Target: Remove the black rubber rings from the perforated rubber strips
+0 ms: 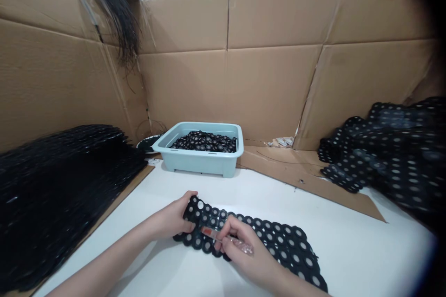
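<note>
A strip of joined black rings with pale round centres (278, 236) lies slantwise across the white table in front of me. My left hand (176, 218) grips its left end, thumb on top and fingers at the far edge, with that end slightly raised. My right hand (240, 243) is closed around a slim tool with a clear handle and a reddish flat front part (208, 232). The tool's tip points left, over the rings close to my left thumb. Its exact kind is not clear. My right forearm covers part of the strip's near edge.
A light blue plastic tub (200, 162) of loose black ring pieces (205, 142) stands behind the strip. Black strands (62, 185) are heaped on the left, and more joined-ring sheets (397, 153) on the right. Cardboard walls (272, 79) enclose the table; dark strands (116, 14) hang upper left.
</note>
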The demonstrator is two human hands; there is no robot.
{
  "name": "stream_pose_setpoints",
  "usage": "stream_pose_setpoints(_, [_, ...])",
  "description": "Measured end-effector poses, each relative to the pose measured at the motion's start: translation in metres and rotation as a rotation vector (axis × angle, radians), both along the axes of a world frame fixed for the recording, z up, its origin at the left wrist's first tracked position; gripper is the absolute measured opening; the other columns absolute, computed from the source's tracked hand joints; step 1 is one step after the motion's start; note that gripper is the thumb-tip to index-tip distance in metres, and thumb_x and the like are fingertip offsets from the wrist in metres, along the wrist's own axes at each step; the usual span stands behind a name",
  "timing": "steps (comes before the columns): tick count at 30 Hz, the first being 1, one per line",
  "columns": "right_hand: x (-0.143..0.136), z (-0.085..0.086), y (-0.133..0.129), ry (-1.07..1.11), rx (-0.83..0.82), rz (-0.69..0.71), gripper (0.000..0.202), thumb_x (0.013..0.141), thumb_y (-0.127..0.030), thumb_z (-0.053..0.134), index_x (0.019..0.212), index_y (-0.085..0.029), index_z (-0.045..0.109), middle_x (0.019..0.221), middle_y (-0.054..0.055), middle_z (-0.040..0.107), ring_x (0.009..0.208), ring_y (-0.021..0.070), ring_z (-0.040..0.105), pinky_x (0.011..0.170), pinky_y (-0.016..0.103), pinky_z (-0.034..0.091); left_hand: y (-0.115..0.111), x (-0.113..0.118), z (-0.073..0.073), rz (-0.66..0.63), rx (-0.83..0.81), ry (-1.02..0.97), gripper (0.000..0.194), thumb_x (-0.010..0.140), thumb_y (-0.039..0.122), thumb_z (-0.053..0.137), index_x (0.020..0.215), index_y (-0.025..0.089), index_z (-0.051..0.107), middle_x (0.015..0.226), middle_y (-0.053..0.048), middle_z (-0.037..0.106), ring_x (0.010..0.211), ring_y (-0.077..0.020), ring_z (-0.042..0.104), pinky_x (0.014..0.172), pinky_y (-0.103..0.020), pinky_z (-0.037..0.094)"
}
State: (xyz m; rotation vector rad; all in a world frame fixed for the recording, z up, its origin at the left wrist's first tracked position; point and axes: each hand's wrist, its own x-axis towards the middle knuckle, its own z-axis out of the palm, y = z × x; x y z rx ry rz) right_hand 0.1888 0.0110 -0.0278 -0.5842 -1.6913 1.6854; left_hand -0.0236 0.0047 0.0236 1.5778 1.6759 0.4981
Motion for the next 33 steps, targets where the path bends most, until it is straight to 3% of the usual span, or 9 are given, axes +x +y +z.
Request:
stream_pose_setpoints(6, [-0.002, -0.002, 0.000, -0.065, 0.090, -0.012, 0.010, 0.085, -0.024, 0.039, 0.079, -0.018, 0.045, 0.081, 0.002, 0.053, 0.074, 0.0118, 0.049, 0.068, 0.022, 0.038, 0.004, 0.005, -0.012, 0.085, 0.060, 0.051, 0.067, 0.059, 0.014, 0.051, 0.122, 0.014, 0.028, 0.073, 0.001, 0.053, 0.070, -0.0175, 0.052, 0.062, -0.025, 0.038])
stream_pose_setpoints(11, [-0.004, -0.002, 0.000, -0.133, 0.185, -0.057, 0.011, 0.086, -0.024, 0.035, 0.079, -0.019, 0.043, 0.075, 0.000, 0.047, 0.066, 0.0109, 0.042, 0.057, 0.020, 0.032, -0.004, 0.021, -0.014, 0.168, 0.235, 0.076, 0.057, 0.061, 0.008, 0.042, 0.115, 0.018, 0.031, 0.072, 0.000, 0.056, 0.066, -0.0169, 0.053, 0.058, -0.024, 0.036])
stream_pose_setpoints(15, [-0.007, 0.001, -0.001, -0.146, 0.197, -0.067, 0.011, 0.086, -0.025, 0.035, 0.079, -0.019, 0.040, 0.068, -0.002, 0.042, 0.060, 0.0097, 0.038, 0.053, 0.019, 0.027, -0.008, 0.027, -0.011, 0.191, 0.186, 0.008, 0.049, 0.062, 0.008, 0.040, 0.110, 0.018, 0.033, 0.070, 0.000, 0.055, 0.059, -0.0151, 0.052, 0.052, -0.022, 0.035])
stream_pose_setpoints(18, [-0.007, 0.004, -0.002, -0.158, 0.197, -0.081, 0.011, 0.086, -0.026, 0.037, 0.078, -0.019, 0.040, 0.066, -0.003, 0.041, 0.060, 0.0094, 0.038, 0.053, 0.019, 0.027, -0.007, 0.023, -0.006, 0.119, 0.122, -0.007, 0.052, 0.061, 0.009, 0.041, 0.111, 0.016, 0.030, 0.070, 0.000, 0.055, 0.062, -0.0152, 0.051, 0.054, -0.022, 0.036])
stream_pose_setpoints(24, [-0.004, 0.003, -0.003, -0.100, 0.166, -0.112, 0.013, 0.084, -0.028, 0.041, 0.077, -0.018, 0.043, 0.071, 0.000, 0.049, 0.069, 0.0123, 0.048, 0.062, 0.021, 0.035, -0.007, 0.006, 0.012, -0.163, 0.035, -0.036, 0.075, 0.059, 0.006, 0.043, 0.127, 0.021, 0.014, 0.095, -0.003, 0.056, 0.083, -0.0175, 0.053, 0.069, -0.024, 0.040])
stream_pose_setpoints(28, [-0.002, 0.002, -0.003, 0.027, 0.088, -0.025, 0.014, 0.085, -0.027, 0.040, 0.076, -0.017, 0.043, 0.077, 0.003, 0.055, 0.076, 0.0141, 0.052, 0.072, 0.026, 0.038, -0.006, 0.000, 0.017, -0.162, 0.067, 0.051, 0.079, 0.058, 0.009, 0.047, 0.130, 0.020, 0.018, 0.107, -0.007, 0.052, 0.093, -0.0211, 0.050, 0.075, -0.025, 0.039])
stream_pose_setpoints(33, [-0.001, -0.001, -0.003, 0.023, 0.069, 0.004, 0.012, 0.085, -0.026, 0.041, 0.077, -0.017, 0.044, 0.077, 0.003, 0.056, 0.076, 0.0140, 0.053, 0.074, 0.028, 0.039, -0.004, -0.001, 0.012, -0.114, 0.012, 0.065, 0.080, 0.056, 0.010, 0.047, 0.131, 0.018, 0.019, 0.092, -0.004, 0.057, 0.079, -0.0193, 0.052, 0.065, -0.023, 0.040])
